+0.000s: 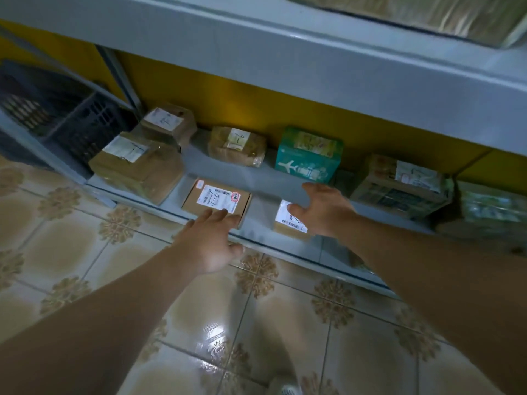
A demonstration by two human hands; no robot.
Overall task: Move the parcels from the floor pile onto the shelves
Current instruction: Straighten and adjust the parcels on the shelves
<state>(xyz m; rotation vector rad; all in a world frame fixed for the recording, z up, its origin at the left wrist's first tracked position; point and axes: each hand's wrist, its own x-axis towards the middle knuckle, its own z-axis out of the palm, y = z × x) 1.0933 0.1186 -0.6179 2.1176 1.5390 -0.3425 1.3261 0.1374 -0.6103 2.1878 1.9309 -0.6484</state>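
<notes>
Low grey shelf (256, 178), parcels (236, 146) lined along it! Now the left hand (211, 246) puts fingertips at the flat brown box (216, 201) on the front edge, the right hand (325, 212) is over a small labelled box (288, 223) beside it, both grips apart, fingers spread.

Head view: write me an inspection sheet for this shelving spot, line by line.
Surface: grey bottom shelf, with a bare strip through its middle.
Job's things: flat labelled box and small labelled box at the front edge; brown boxes at left; wrapped parcel and teal box at the back; printed parcels at right.
Clutter: dark crate on the neighbouring shelf at left.
Hands: left hand open, fingertips at the flat box's near edge; right hand open, spread over the small box; contact unclear.
Cables: nothing seen.
Surroundings: patterned tiled floor, yellow wall behind, upper shelf overhead.
</notes>
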